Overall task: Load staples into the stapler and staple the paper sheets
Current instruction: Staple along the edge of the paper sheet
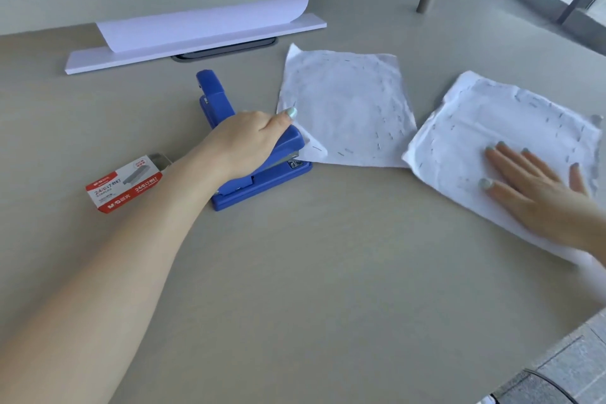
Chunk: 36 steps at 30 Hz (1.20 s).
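- Desk (295,272) carries everything.
- Right paper stack (511,128) lies under the right hand (537,193), fingers flat and spread.
- Left paper stack (347,108), corner inside the stapler mouth.
- Blue stapler (262,170), its top gripped by the left hand (249,138).
- Staple box (128,185) behind the left wrist.

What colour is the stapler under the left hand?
Blue, seen best in the head view: the stapler sits under the left hand.

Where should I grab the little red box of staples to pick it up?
Take the staple box by its two long sides, coming down from above. It lies flat on the desk, well apart from the blue stapler, so both sides are free. Its far end looks open, so probably keep it level.
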Each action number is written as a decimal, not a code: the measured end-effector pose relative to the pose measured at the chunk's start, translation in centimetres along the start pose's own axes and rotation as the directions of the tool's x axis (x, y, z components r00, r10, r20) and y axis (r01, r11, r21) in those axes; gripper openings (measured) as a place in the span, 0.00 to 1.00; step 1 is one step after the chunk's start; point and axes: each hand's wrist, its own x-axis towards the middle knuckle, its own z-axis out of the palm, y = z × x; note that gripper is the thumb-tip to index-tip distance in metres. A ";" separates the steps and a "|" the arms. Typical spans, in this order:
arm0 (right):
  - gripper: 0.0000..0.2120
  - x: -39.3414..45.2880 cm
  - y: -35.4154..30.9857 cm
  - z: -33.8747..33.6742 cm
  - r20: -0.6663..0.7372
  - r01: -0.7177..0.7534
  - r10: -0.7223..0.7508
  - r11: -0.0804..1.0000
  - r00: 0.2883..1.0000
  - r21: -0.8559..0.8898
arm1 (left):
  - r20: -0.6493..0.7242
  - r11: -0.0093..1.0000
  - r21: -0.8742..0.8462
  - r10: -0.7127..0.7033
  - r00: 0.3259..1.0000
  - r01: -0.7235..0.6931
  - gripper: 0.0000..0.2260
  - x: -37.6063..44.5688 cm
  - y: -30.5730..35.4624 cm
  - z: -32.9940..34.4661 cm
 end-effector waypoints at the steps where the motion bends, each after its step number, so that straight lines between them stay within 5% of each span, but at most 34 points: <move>1: 0.36 1.2 0.5 -0.4 0.003 -0.062 0.062 0.998 0.998 0.003 | 0.001 1.000 -0.002 -0.001 1.000 0.001 0.20 -0.2 0.2 0.0; 5: 0.29 2.9 -2.0 -1.8 -0.145 -0.139 0.149 0.987 0.978 0.076 | -0.008 1.000 0.005 -0.005 1.000 0.005 0.16 -0.5 0.6 -0.2; 8: 0.31 1.5 -8.0 -2.0 -0.371 0.237 -0.175 0.963 0.912 0.128 | -0.020 1.000 -0.004 -0.009 1.000 0.009 0.16 -0.5 0.6 -0.2; 10: 0.30 0.9 -11.6 -1.5 -0.330 0.468 -0.428 0.883 0.841 0.046 | -0.034 1.000 -0.020 -0.005 0.999 0.004 0.16 -0.5 0.6 -0.1; 13: 0.11 1.3 -14.1 -0.5 -0.372 0.589 -0.559 0.807 0.741 -0.042 | -0.061 0.998 -0.048 0.024 0.998 -0.027 0.22 -0.6 0.7 0.0; 15: 0.10 1.6 -14.7 -0.4 -0.429 0.649 -0.625 0.753 0.652 -0.112 | -0.114 0.997 -0.060 0.046 0.992 -0.053 0.21 -0.8 0.7 0.1; 23: 0.08 -1.4 -15.3 0.4 -0.469 0.729 -0.718 0.654 0.514 -0.202 | -0.378 0.997 -0.019 0.068 0.923 -0.081 0.18 -0.8 0.1 0.8; 31: 0.09 -2.2 -15.3 1.3 -0.523 0.649 -0.620 0.744 0.585 -0.156 | -0.518 0.991 0.132 0.086 0.851 -0.020 0.13 0.1 -0.7 1.8; 36: 0.08 -2.4 -15.0 1.4 -0.532 0.700 -0.663 0.694 0.527 -0.170 | -0.503 0.991 0.133 0.062 0.862 0.007 0.11 0.1 -0.5 1.8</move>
